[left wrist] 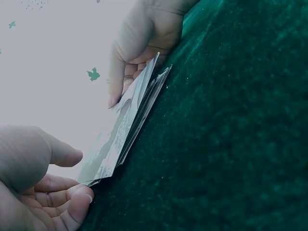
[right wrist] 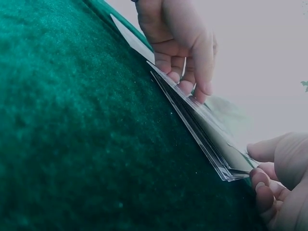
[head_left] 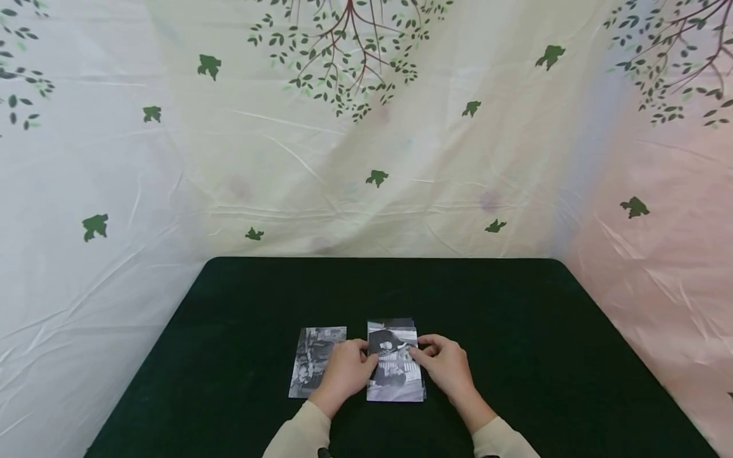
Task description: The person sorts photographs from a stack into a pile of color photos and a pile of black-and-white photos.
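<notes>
A black-and-white photo card (head_left: 394, 383) lies upright in front of me on top of a small stack of cards (left wrist: 153, 98), whose edges peek out at its top and right. My left hand (head_left: 347, 367) holds the left edge of the top card, thumb over its face. At the opposite edge my right hand (head_left: 449, 366) pinches the same card between thumb and fingers. Both wrist views show a narrow gap between this top card and the cards beneath, at the near end. Another black-and-white photo card (head_left: 309, 359) lies flat to the left, partly covered by my left hand.
A dark green velvety cloth (head_left: 229, 318) covers the table, which has rounded far corners. Behind it hangs a pale curtain (head_left: 321, 165) printed with branches and green birds, closing in along both sides.
</notes>
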`<state>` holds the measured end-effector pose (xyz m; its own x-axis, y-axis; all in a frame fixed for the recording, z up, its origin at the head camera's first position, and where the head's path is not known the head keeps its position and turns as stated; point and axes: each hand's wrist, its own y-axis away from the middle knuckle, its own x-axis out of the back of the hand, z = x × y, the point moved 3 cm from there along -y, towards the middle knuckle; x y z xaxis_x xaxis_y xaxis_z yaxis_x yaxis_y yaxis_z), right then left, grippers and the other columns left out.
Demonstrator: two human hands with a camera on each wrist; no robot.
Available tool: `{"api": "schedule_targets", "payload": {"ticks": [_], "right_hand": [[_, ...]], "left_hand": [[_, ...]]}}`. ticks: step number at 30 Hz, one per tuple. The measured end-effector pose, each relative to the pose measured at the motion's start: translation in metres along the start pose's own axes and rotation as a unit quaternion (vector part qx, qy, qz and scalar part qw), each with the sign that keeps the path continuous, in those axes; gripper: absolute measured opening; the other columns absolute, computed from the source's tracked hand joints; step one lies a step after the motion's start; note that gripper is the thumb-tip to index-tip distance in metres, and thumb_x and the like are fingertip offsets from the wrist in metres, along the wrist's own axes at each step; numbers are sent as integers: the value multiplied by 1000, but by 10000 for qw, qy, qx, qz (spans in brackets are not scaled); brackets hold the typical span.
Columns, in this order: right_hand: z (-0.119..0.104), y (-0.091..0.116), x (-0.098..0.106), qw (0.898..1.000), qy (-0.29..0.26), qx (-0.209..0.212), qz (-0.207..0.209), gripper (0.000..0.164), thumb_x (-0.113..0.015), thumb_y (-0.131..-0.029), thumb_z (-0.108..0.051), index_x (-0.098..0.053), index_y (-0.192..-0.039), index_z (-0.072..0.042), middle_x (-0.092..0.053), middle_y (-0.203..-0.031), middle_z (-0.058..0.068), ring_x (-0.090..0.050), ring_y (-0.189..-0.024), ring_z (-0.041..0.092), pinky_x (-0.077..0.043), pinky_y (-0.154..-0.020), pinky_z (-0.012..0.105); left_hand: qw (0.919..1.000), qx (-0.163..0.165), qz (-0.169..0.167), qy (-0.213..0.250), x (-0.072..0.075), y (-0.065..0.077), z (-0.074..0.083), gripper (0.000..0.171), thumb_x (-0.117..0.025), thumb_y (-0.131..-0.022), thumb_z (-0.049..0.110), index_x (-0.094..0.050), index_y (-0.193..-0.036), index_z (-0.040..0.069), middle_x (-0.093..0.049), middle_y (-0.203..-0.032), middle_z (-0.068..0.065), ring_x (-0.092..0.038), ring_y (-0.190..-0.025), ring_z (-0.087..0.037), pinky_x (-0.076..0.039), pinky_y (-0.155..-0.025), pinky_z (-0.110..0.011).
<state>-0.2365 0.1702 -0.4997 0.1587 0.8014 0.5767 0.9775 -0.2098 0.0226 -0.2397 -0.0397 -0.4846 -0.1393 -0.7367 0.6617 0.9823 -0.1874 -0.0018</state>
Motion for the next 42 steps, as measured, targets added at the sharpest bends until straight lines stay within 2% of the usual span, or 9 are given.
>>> {"api": "schedule_targets", "payload": {"ticks": [5, 12, 19, 26, 31, 37, 42], "right_hand": [[0, 0, 2, 9999, -117, -15, 106, 26, -79, -80, -26, -71, -102, -14, -62, -75, -1, -53, -68, 16, -42, -55, 30], [0, 3, 1, 9994, -314, -116, -4, 27, -77, -81, -25, -70, -105, -12, -62, -74, 1, -54, -66, 16, -43, -54, 30], [1, 1, 0, 9992, -384, -93, 4, 26, -77, -82, -23, -69, -105, -12, -63, -74, 1, -55, -66, 17, -43, -54, 31], [-1, 2, 1, 9988, -459, -138, -61, 27, -76, -83, -22, -69, -106, -10, -63, -76, 2, -56, -67, 17, -45, -56, 31], [-2, 5, 2, 9982, -546, -214, -75, 27, -75, -83, -20, -68, -107, -10, -63, -76, 3, -57, -64, 17, -47, -55, 31], [-5, 4, 4, 9961, -838, -228, -153, 29, -74, -85, -17, -66, -111, -7, -63, -77, 5, -60, -61, 18, -53, -55, 31], [-10, 5, 3, 9953, -868, -236, -369, 32, -72, -85, -15, -66, -115, -7, -64, -82, 5, -61, -66, 18, -54, -59, 31]], "left_hand": [[9999, -94, 33, -24, 0, 1, 5, 34, -67, -90, 21, -66, -114, -3, -58, -69, 2, -51, -53, -11, -42, -48, -27], [10000, 11, -20, -17, 0, 2, 3, 35, -67, -90, 23, -65, -115, -1, -57, -70, 2, -52, -55, -11, -43, -49, -27], [9999, -88, 61, -36, -2, 1, 2, 35, -67, -91, 23, -66, -115, -2, -55, -68, 3, -51, -54, -11, -42, -48, -27], [10000, -8, 61, -32, -2, 1, 3, 34, -67, -91, 23, -66, -115, -1, -57, -69, 3, -52, -55, -11, -43, -50, -27], [9997, -106, 172, -106, -2, 2, 6, 31, -67, -90, 21, -67, -111, -2, -54, -65, 3, -50, -53, -11, -42, -48, -26], [9983, -303, 474, -147, 3, 0, 12, 26, -68, -89, 16, -68, -107, -3, -54, -64, 3, -49, -54, -10, -42, -48, -26], [9983, -293, 483, -174, 8, 0, 12, 24, -69, -88, 12, -67, -107, -3, -55, -66, 4, -51, -56, -9, -43, -50, -25]]}}
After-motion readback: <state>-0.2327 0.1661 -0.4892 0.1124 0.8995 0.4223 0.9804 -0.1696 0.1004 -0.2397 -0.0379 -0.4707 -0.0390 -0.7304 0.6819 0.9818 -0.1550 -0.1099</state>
